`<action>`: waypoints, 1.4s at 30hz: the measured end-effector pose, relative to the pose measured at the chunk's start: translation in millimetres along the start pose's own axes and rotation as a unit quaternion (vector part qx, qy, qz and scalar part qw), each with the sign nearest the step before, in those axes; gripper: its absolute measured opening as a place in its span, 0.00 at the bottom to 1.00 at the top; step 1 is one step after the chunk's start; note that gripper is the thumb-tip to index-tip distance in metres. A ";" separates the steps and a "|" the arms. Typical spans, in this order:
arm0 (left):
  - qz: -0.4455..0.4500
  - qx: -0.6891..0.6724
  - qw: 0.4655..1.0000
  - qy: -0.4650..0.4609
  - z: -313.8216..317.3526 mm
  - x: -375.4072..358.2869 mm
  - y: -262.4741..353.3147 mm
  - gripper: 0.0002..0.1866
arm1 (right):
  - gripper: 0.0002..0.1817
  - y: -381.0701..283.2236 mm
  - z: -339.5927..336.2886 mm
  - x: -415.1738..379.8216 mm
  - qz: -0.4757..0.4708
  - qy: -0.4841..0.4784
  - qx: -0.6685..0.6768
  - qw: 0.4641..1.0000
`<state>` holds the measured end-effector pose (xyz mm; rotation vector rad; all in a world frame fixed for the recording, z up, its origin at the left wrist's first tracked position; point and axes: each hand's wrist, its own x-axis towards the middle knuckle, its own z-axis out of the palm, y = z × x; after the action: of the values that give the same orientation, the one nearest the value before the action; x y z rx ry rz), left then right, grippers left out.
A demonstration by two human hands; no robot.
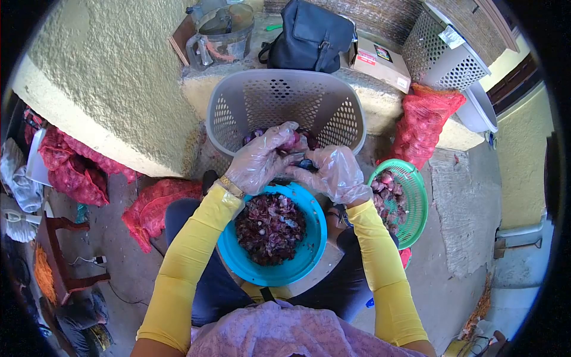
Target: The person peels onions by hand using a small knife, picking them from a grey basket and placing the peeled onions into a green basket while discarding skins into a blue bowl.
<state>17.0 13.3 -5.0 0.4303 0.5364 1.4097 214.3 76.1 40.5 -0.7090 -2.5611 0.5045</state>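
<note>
Both of my hands wear clear plastic gloves and meet above the near rim of a grey laundry-type basket [229, 98]. My left hand [262, 159] is closed around a red onion [290, 143], mostly covered by the fingers. Close against it, my right hand [338, 174] is closed on a small dark object [305, 163]; its kind I cannot tell. More red onions lie in the bottom of the basket behind the hands. Below them, between my legs, a blue basin [318, 238] holds a heap of purple onion skins [270, 229].
A green colander [419, 205] with onions stands at the right. Red mesh sacks [422, 125] [157, 205] lie on both sides. On the ledge behind are a black backpack [309, 38], a cardboard box [380, 62], a bucket [229, 33] and another grey basket [443, 62].
</note>
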 end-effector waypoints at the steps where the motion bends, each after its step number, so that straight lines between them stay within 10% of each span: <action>1: 0.000 0.000 1.000 0.000 0.6 -0.6 1.0 0.24 | 0.25 0.1 -0.3 -0.4 -0.009 -0.002 -0.012 1.000; 19: -0.055 -0.058 0.996 -0.046 -6.2 0.0 -7.5 0.25 | 0.25 6.6 5.2 3.2 0.010 0.136 -0.017 0.990; 42: -0.016 -0.024 0.999 -0.030 -0.4 -2.6 6.9 0.27 | 0.32 -7.6 -6.8 3.3 -0.060 -0.106 -0.054 0.991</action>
<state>11.0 11.5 -1.0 0.4214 0.4581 1.3732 212.1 73.4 50.6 -0.5584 -2.8281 0.4252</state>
